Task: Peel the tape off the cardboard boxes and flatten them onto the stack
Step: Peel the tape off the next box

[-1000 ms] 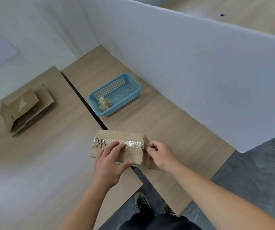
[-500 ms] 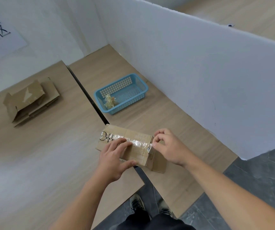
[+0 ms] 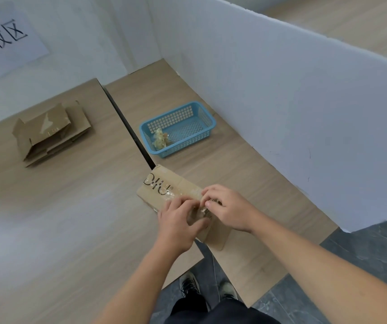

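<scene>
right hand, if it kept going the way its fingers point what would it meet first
Probably the left hand, whose fingers lie just ahead on the cardboard box; depth is unclear.

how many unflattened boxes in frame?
1. The box is at the near table edge: left hand grips it, right hand pinches its tape. The stack at far left looks flattened; layers beneath are hidden.

We record the box (image 3: 183, 183) as plain brown cardboard with black lettering, its tape (image 3: 180, 196) clear and glossy. The basket (image 3: 203, 134) is light blue with a grid-mesh pattern. The stack (image 3: 47, 134) is brown with one pale patch. The table (image 3: 70, 206) shows light wood grain; the partition (image 3: 281, 113) is white.
</scene>
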